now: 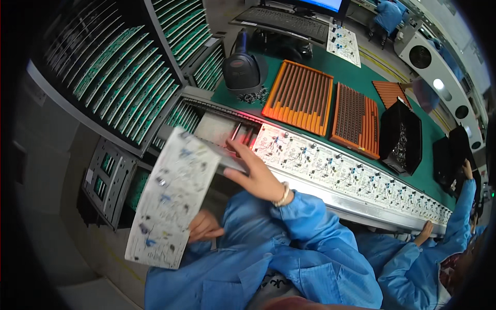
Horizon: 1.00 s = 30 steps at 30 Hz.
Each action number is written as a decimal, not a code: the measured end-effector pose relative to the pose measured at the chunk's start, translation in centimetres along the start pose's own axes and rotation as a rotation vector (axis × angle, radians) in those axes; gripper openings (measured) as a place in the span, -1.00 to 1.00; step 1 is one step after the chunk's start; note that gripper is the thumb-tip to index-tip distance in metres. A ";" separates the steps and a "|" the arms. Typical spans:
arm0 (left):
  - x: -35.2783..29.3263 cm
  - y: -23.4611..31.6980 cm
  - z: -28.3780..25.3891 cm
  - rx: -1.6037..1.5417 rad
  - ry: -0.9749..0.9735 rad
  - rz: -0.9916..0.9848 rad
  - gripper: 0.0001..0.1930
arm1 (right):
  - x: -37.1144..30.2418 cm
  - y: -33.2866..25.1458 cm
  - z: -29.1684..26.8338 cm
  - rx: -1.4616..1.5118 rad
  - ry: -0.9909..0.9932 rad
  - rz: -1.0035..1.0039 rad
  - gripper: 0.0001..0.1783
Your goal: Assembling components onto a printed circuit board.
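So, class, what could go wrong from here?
The left hand grips the white circuit board near one edge, so it might tip or slip. Swung leftward, it could knock the loaded rack. The bracelet on the right wrist might snag parts standing up on the row of boards.

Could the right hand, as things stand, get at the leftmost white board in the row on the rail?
Probably yes. The right hand is close beside the leftmost board, seemingly open, and nothing visible blocks the way. The held board, in the left hand, is farther left.
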State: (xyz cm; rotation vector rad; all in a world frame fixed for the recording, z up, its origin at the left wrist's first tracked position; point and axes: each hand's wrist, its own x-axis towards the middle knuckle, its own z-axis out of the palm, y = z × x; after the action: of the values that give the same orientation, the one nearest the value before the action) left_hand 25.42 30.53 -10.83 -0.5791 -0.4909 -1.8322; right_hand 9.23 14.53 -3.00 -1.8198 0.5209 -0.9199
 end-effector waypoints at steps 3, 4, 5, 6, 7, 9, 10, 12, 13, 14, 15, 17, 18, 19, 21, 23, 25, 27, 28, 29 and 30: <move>4.1 -2.1 -0.6 -0.197 -0.101 -0.082 -0.71 | 1.7 1.7 -1.4 0.354 -0.212 0.268 -0.50; 5.3 -2.9 -0.4 -0.294 -0.079 -0.105 -0.72 | 2.0 2.3 -2.0 0.527 -0.314 0.402 -0.50; 6.2 -2.8 -0.6 -0.402 -0.059 -0.140 -0.74 | 2.0 3.0 -3.0 0.522 -0.296 0.400 -0.50; 6.7 -2.1 -0.9 -0.414 -0.061 -0.156 -0.74 | 1.8 3.7 -4.3 0.681 -0.279 0.440 -0.51; 7.0 -1.8 -0.5 -0.347 0.019 -0.117 -0.77 | 1.4 3.7 -5.2 0.852 -0.273 0.478 -0.52; 7.4 -1.2 0.0 -0.213 0.176 -0.038 -0.78 | 1.4 3.8 -5.5 1.030 -0.260 0.515 -0.51; 7.0 -0.2 -0.3 -0.218 0.177 -0.044 -0.78 | 1.7 3.6 -5.7 1.013 -0.141 0.563 -0.52; 5.4 3.4 -1.0 0.467 0.683 -0.003 -0.62 | 2.6 3.5 -5.8 0.970 0.093 0.656 -0.53; 5.7 4.9 -0.9 0.461 0.680 -0.012 -0.62 | 3.1 3.7 -5.8 0.967 0.104 0.656 -0.53; 6.3 6.5 -0.9 0.707 0.743 -0.001 -0.63 | 3.7 3.9 -5.7 0.944 0.152 0.638 -0.53; 7.0 7.9 -0.8 0.957 0.801 0.012 -0.60 | 4.3 4.2 -5.6 0.923 0.198 0.621 -0.53; 8.5 10.2 -1.0 1.044 0.879 0.142 -0.62 | 5.5 4.3 -5.2 0.902 0.248 0.604 -0.53; 8.9 11.3 -1.1 1.134 0.957 0.285 -0.63 | 6.2 4.1 -4.9 0.886 0.245 0.590 -0.54; 9.2 12.6 -1.4 1.134 0.960 0.284 -0.63 | 6.9 3.9 -4.5 0.869 0.243 0.576 -0.55; 9.2 15.0 -2.2 1.175 1.014 0.390 -0.64 | 7.8 3.9 -3.9 0.851 0.230 0.566 -0.56; 9.2 16.5 -2.9 1.192 1.039 0.441 -0.65 | 8.7 4.2 -3.5 0.841 0.233 0.609 -0.59; 9.1 17.5 -3.4 1.177 1.049 0.447 -0.66 | 9.3 4.7 -3.0 0.835 0.236 0.634 -0.60; 8.9 18.3 -3.6 1.166 1.057 0.447 -0.67 | 9.8 5.1 -2.5 0.869 0.223 0.632 -0.63; 8.8 18.6 -3.6 1.169 1.065 0.455 -0.68 | 10.0 5.3 -2.3 0.886 0.216 0.630 -0.64; 8.8 18.9 -3.7 1.171 1.073 0.464 -0.68 | 10.1 5.4 -2.1 0.885 0.217 0.633 -0.64; 8.7 19.2 -3.7 1.174 1.084 0.473 -0.69 | 10.3 5.3 -1.9 0.879 0.210 0.624 -0.64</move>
State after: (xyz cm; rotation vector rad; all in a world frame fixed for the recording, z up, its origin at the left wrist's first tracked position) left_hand 40.59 15.80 -7.47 0.9802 -0.4961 -0.9031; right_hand 14.43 4.03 -3.70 -0.7049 0.6310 -0.7258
